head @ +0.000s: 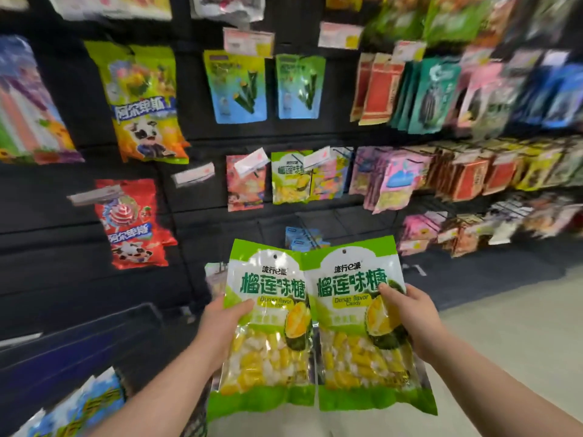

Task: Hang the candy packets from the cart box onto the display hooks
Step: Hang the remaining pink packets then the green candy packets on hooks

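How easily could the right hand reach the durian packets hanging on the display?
Probably yes: open air lies between the right hand, gripping the right packet, and the hanging durian packets above. The left packet sits beside, not between.

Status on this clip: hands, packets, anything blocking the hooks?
Left hand grips left durian packet; right hand grips right durian packet. Neither hung yet. Matching hung packet ahead, nothing visibly in the way.

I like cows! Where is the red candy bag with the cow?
In the head view, the red plastic candy bag hangs on the left, below the yellow-green cow bag and up-left of the left hand.
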`<state>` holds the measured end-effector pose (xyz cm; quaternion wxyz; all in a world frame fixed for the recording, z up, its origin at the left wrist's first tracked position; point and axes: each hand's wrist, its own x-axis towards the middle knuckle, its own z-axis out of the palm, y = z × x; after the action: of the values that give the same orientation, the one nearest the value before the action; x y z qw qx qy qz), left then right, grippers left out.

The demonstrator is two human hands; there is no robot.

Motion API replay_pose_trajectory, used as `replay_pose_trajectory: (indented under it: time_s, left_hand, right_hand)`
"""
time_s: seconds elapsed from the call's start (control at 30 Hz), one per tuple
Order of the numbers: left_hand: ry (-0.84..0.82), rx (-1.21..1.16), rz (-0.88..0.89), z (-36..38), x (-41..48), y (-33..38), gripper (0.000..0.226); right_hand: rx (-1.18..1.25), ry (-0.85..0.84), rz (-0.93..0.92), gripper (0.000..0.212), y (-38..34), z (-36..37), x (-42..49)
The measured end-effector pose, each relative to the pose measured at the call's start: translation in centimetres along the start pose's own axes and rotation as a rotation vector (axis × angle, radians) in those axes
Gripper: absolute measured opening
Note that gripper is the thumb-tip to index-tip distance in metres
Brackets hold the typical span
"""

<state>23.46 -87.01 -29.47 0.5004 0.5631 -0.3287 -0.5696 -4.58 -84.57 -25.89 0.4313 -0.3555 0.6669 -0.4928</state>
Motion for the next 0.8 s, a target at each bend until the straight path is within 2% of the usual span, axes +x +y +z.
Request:
replay_pose_trajectory:
  time_s: [0.23, 0.33, 0.43, 0.63, 0.8]
  left_hand:
    - [-0.071, 0.055, 0.016, 6.4, -0.1, 0.9, 0.016]
    - [-0.077, 0.085, 0.003, 7.5, 0.8, 1.1, 0.025]
    - [-0.092, 0.09, -0.008, 8.2, 2.0, 1.3, 0.02]
    - [-0.097, 0.096, -0.021, 9.0, 6.3, 1.3, 0.028]
    - [-0.083, 0.044, -0.042, 9.6, 10.9, 1.8, 0.023]
  right_hand:
    - [0.0, 0.095, -0.048, 0.012, -0.8, -6.1, 1.0]
    - [0.008, 0.117, -0.065, 0.014, -1.1, -7.1, 1.4]
    - [0.038, 0.125, -0.056, 0.013, -1.3, -7.3, 2.3]
    - [0.023, 0.129, -0.046, 0.012, -2.3, -6.6, 5.8]
    - [-0.023, 0.092, -0.033, 0.014, -3.9, -4.7, 10.7]
